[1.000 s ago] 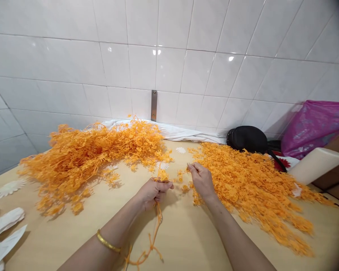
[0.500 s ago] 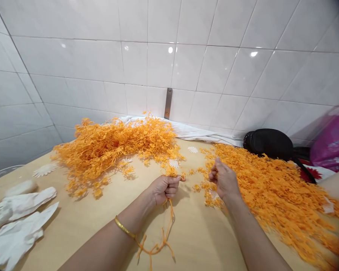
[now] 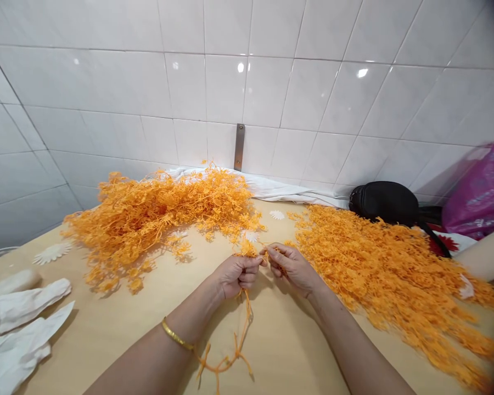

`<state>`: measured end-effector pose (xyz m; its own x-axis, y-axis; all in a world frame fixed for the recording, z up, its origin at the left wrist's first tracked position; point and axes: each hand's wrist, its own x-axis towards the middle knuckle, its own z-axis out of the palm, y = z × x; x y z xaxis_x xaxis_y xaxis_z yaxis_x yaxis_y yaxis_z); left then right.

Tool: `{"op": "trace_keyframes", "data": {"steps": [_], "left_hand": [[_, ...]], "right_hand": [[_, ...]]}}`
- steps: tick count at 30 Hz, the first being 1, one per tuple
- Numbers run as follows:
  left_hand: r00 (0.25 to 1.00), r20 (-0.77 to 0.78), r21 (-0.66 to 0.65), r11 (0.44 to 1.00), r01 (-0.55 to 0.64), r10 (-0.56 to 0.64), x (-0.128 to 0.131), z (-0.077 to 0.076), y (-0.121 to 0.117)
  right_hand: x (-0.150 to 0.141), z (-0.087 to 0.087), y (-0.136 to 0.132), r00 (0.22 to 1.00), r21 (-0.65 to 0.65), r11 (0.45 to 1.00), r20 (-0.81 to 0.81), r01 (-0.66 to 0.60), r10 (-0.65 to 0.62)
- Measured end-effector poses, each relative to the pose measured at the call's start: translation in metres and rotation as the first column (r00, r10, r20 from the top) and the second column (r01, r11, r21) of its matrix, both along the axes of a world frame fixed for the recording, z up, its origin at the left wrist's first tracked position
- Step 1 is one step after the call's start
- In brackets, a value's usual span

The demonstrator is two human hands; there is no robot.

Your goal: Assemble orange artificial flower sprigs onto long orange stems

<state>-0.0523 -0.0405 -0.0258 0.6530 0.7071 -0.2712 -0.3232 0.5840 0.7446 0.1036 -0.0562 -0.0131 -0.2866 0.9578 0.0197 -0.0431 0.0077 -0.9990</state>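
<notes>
My left hand (image 3: 239, 277) is closed on an orange artificial flower stem (image 3: 228, 362). Its branched lower end hangs below the fist in a curve, and an orange tuft (image 3: 246, 249) pokes out above the fingers. Right beside it, my right hand (image 3: 292, 269) has its thumb and fingertips pinched together at the left fingertips. Something small and orange shows in that pinch, seemingly a floret, though the fingers partly hide it. A heap of orange artificial flower stems (image 3: 148, 219) lies behind my left hand. Loose orange florets (image 3: 374, 269) are spread in a wide pile to the right.
White gloves (image 3: 20, 334) lie at the left edge of the table (image 3: 148, 321). White petal discs (image 3: 52, 253) are scattered about. A black pouch (image 3: 389, 202) and a purple bag (image 3: 480, 192) sit at the back right, by the tiled wall (image 3: 267, 88). Another person's arm (image 3: 483, 255) reaches in there.
My right hand has moved left from the edge of the floret pile to meet my left hand's fingertips. My left hand keeps its hold on the stem. The view has shifted slightly.
</notes>
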Motion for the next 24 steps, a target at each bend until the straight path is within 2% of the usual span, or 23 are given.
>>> {"op": "trace_keyframes", "data": {"steps": [2, 3, 5, 7, 9, 12, 13, 14, 16, 18, 20, 21, 22, 23, 24], "left_hand": [[1.0, 0.012, -0.008, 1.0, -0.016, 0.016, -0.001, -0.002, 0.001], [0.999, 0.021, -0.008, 1.0, -0.024, 0.024, -0.001, -0.002, 0.001], [0.999, 0.03, -0.004, 1.0, -0.019, 0.019, 0.0, -0.003, 0.002], [1.0, 0.025, 0.002, 1.0, 0.007, -0.007, 0.0, -0.003, 0.001], [1.0, 0.007, 0.003, 1.0, 0.006, -0.006, 0.0, -0.002, 0.001], [0.996, -0.031, 0.013, 0.996, -0.085, 0.086, 0.0, 0.001, -0.001], [0.992, -0.047, 0.029, 0.993, -0.113, 0.114, 0.001, 0.002, -0.002], [0.989, -0.064, 0.051, 0.99, -0.134, 0.137, 0.002, 0.002, -0.003], [0.981, -0.104, 0.103, 0.983, -0.153, 0.164, 0.005, 0.004, -0.006], [0.976, -0.137, 0.135, 0.979, -0.153, 0.172, 0.008, 0.004, -0.007], [0.975, -0.167, 0.129, 0.983, -0.128, 0.148, 0.01, 0.002, -0.007], [0.974, -0.178, 0.121, 0.986, -0.117, 0.137, 0.011, 0.001, -0.006], [0.973, -0.189, 0.115, 0.987, -0.114, 0.134, 0.012, -0.001, -0.005], [0.97, -0.199, 0.112, 0.986, -0.12, 0.14, 0.013, -0.003, -0.003], [0.967, -0.206, 0.116, 0.985, -0.128, 0.15, 0.014, -0.005, -0.002]], "right_hand": [[0.002, -0.003, 0.004, 0.982, 0.073, 0.982, 0.057, 0.173, -0.178], [0.003, -0.005, 0.006, 0.954, 0.101, 0.954, 0.077, 0.281, -0.289], [0.008, -0.007, 0.01, 0.865, 0.189, 0.865, 0.11, 0.465, -0.489], [0.017, -0.007, 0.014, 0.772, 0.307, 0.77, 0.144, 0.559, -0.619], [0.032, -0.005, 0.018, 0.647, 0.4, 0.647, 0.157, 0.649, -0.746], [0.061, -0.002, 0.022, 0.404, 0.458, 0.417, 0.132, 0.785, -0.905], [0.07, -0.002, 0.022, 0.348, 0.493, 0.373, 0.146, 0.786, -0.926], [0.077, -0.002, 0.022, 0.301, 0.533, 0.353, 0.185, 0.769, -0.936], [0.081, -0.004, 0.02, 0.196, 0.639, 0.359, 0.314, 0.68, -0.929], [0.076, -0.006, 0.017, 0.039, 0.735, 0.374, 0.43, 0.566, -0.902], [0.065, -0.006, 0.014, -0.102, 0.804, 0.364, 0.459, 0.471, -0.882], [0.059, -0.004, 0.012, -0.135, 0.826, 0.346, 0.444, 0.444, -0.886], [0.053, -0.002, 0.011, -0.123, 0.843, 0.335, 0.419, 0.421, -0.9], [0.047, 0.001, 0.009, -0.058, 0.853, 0.334, 0.387, 0.401, -0.92], [0.04, 0.003, 0.007, 0.059, 0.853, 0.354, 0.36, 0.384, -0.931]]}}
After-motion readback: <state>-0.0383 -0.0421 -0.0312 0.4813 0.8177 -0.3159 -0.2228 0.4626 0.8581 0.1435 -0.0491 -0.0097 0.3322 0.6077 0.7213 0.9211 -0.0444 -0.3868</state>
